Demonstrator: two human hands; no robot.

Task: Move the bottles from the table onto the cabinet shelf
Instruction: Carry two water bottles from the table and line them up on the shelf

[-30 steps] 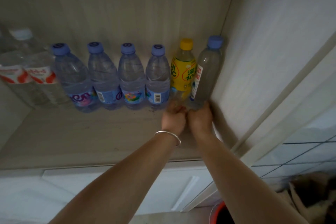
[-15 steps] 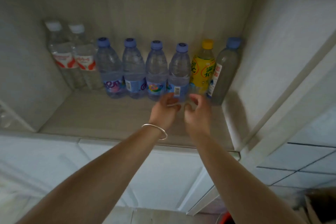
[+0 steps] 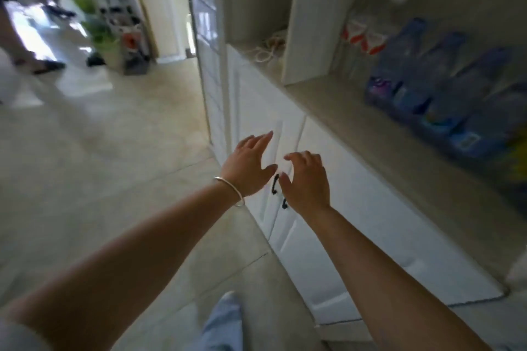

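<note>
Bracelet (image 3: 231, 190) on left wrist: smooth, shiny metal | cabinet doors (image 3: 356, 208) behind both hands: smooth white, satin finish | shelf (image 3: 356, 122) above right hand: matt pale wood grain | bottles (image 3: 445, 88) on it: clear plastic | floor (image 3: 99, 165) under left hand: smooth pale tile.

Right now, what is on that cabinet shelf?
On the cabinet shelf stand blue-labelled bottles and red-labelled bottles, blurred. The frame's right edge cuts the row off.

Empty left hand (image 3: 247, 169), right hand (image 3: 307, 179), shelved bottles (image 3: 433, 85)
</note>
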